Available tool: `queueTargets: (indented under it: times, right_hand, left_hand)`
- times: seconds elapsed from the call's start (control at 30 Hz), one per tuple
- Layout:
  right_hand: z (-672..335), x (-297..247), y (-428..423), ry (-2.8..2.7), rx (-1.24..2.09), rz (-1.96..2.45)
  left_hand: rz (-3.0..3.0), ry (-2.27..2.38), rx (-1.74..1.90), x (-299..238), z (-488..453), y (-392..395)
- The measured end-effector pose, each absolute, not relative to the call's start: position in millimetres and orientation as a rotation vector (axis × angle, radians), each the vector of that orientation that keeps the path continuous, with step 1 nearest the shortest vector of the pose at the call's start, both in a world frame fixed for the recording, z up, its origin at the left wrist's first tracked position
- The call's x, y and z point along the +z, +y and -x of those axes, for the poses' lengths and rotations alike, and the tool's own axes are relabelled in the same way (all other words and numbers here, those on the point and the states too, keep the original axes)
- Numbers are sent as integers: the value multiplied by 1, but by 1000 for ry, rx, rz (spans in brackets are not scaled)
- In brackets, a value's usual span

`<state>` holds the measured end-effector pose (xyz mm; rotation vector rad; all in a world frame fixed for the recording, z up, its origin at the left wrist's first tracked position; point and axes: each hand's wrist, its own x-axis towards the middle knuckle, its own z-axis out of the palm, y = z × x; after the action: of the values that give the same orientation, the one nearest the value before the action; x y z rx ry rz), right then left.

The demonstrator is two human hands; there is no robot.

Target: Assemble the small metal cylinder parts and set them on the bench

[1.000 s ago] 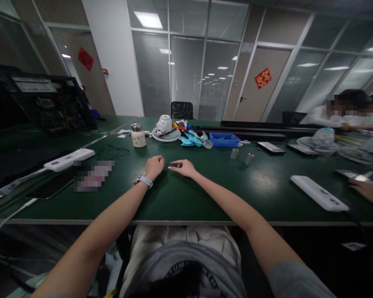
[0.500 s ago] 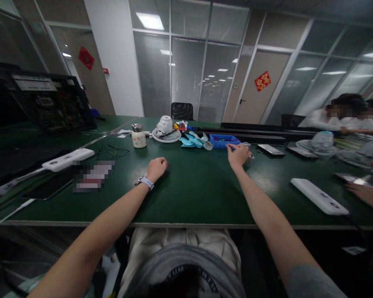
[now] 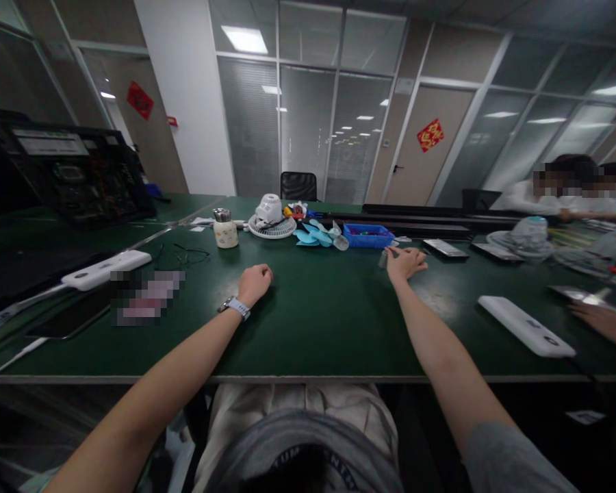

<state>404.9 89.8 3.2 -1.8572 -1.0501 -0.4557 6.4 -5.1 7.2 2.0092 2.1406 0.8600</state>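
My left hand rests on the green table with its fingers curled in and nothing visible in them. A watch is on that wrist. My right hand is just in front of the blue tray, which holds small dark and coloured bits. Thumb and forefinger are pinched together at a small clear piece, too blurred to name exactly; the other fingers stretch to the right. Left of the tray lie light-blue fan blades, and a white fan with its round grille stands beyond them.
A cream bottle, glasses and a white power strip are on the left. Another white power strip lies on the right, near a co-worker's hand. Flat metallic slabs lie behind it.
My right hand has moved right and slightly towards me, away from the blue tray's front edge. Its outer fingers have spread. My left hand stays nearly still.
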Motion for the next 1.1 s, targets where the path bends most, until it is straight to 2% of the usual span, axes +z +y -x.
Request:
queueTargets:
  times: [1.1]
  right_hand:
    - [-410,-5,106,-965,-372,1862]
  left_hand:
    - [-2040,2086,869,3,-7,-2]
